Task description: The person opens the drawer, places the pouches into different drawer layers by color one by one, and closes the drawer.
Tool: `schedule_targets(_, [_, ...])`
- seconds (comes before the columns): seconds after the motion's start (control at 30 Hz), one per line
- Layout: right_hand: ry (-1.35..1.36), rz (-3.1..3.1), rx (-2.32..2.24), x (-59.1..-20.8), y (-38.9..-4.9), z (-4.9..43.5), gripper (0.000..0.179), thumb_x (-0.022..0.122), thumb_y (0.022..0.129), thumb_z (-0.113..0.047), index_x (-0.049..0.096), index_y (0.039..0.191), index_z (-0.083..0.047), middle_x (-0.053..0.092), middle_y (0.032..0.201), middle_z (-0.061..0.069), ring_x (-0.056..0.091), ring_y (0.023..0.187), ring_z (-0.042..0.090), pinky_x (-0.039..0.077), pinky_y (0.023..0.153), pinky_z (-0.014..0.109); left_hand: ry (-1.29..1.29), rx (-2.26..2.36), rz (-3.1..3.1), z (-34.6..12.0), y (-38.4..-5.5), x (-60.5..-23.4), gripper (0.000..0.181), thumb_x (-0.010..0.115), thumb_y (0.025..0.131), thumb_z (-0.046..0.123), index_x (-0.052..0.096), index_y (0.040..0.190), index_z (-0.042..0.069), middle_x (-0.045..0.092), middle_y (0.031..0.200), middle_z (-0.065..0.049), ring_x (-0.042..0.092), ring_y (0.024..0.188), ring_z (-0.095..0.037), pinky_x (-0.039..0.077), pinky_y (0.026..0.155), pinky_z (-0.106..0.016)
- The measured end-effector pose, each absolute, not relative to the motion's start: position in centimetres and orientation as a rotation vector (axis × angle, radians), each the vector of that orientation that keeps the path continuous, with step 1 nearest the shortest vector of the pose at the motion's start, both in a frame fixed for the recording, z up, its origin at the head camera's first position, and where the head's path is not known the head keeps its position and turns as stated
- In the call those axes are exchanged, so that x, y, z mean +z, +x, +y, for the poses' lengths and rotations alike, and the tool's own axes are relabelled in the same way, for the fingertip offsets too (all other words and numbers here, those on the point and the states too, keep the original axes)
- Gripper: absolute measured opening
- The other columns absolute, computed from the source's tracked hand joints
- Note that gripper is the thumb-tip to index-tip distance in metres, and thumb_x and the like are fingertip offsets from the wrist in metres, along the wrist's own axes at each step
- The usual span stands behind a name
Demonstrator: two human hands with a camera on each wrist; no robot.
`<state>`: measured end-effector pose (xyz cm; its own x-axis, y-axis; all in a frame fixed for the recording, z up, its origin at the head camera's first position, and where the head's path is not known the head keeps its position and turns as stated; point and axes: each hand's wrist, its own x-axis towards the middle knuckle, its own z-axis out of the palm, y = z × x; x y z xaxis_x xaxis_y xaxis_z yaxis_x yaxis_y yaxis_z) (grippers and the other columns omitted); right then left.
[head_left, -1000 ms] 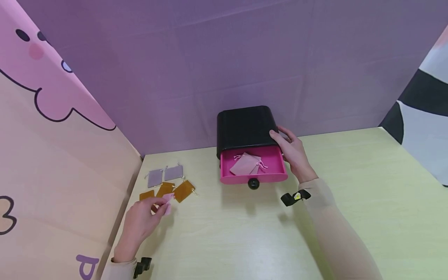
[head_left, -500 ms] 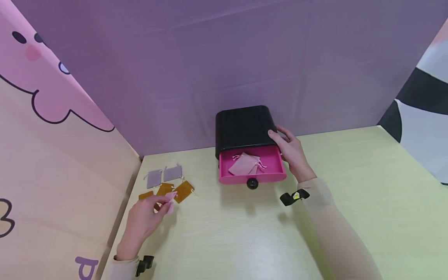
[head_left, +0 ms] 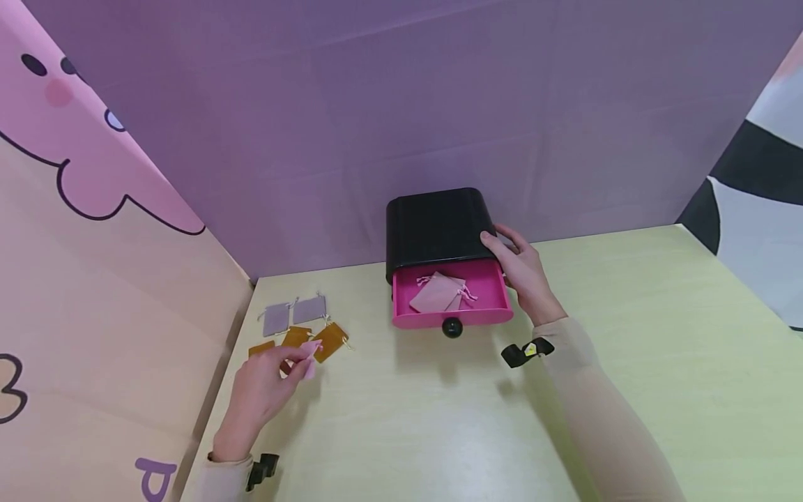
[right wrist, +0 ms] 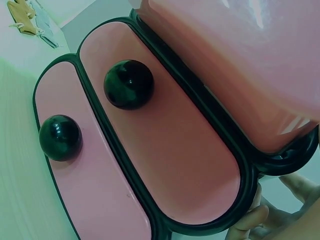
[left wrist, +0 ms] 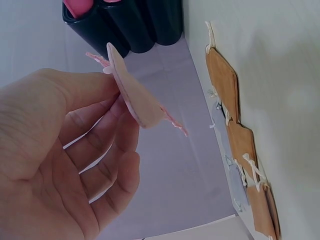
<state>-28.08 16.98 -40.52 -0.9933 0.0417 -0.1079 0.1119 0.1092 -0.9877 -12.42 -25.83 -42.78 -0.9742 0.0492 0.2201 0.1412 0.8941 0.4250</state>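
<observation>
My left hand (head_left: 260,390) pinches a pale pink drawstring pouch (left wrist: 136,95) between thumb and fingertips, raised above the table at the left. In the left wrist view its pink cords stick out on both sides. At the back, my right hand (head_left: 525,275) holds the right side of a black drawer box (head_left: 439,223), thumb at the top edge. The pink top drawer (head_left: 492,279) is pulled out. Inside it lie pink pouches (head_left: 434,295), overlapping. Two lower drawers (right wrist: 165,145) with round black knobs are closed in the right wrist view.
Two grey-purple pouches (head_left: 277,320) lie on the left of the table (head_left: 389,418). In front of them are several mustard-brown pouches (head_left: 330,341), partly hidden by my left hand. A purple cloth wall (head_left: 314,139) stands right behind the box.
My left hand has shifted slightly to the right with the pink pouch. My right hand keeps its hold on the box, and the drawer stays out.
</observation>
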Motion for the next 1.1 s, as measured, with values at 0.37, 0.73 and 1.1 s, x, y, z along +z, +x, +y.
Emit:
schedule_targets(0.37, [0.165, 2.308, -2.055, -40.7, -28.3, 17.0, 0.082, 0.061, 0.1, -0.064, 0.033, 0.168, -0.028, 0.045, 0.166, 0.015, 0.054, 0.143, 0.035, 0.052, 0.099, 0.034, -0.168, -0.649, -2.835, -25.2, -12.8, -42.9, 0.014, 0.082, 0.093, 0.02, 0.084, 0.107, 0.016, 0.078, 0.085, 0.001, 0.065, 0.07, -0.01, 0.04, 0.051, -0.028])
schedule_targets(0.73, [0.16, 2.284, -2.073, -40.8, -28.1, 17.0, 0.08, 0.06, 0.101, -0.061, 0.031, 0.169, -0.031, 0.044, 0.167, 0.014, 0.052, 0.145, 0.036, 0.048, 0.115, 0.049, -0.214, -0.619, -2.817, -24.7, -13.1, -42.4, 0.016, 0.083, 0.093, 0.02, 0.084, 0.108, 0.014, 0.077, 0.082, 0.002, 0.061, 0.065, -0.007, 0.038, 0.049, -0.026])
schedule_targets(1.1, [0.169, 2.289, -2.067, -40.6, -28.1, 17.1, 0.081, 0.061, 0.1, -0.062, 0.033, 0.168, -0.029, 0.046, 0.165, 0.016, 0.053, 0.143, 0.036, 0.051, 0.104, 0.039, -0.235, -0.609, -2.822, -23.4, -13.6, -42.0, 0.015, 0.083, 0.092, 0.021, 0.084, 0.106, 0.016, 0.077, 0.082, 0.003, 0.062, 0.066, -0.008, 0.04, 0.055, -0.027])
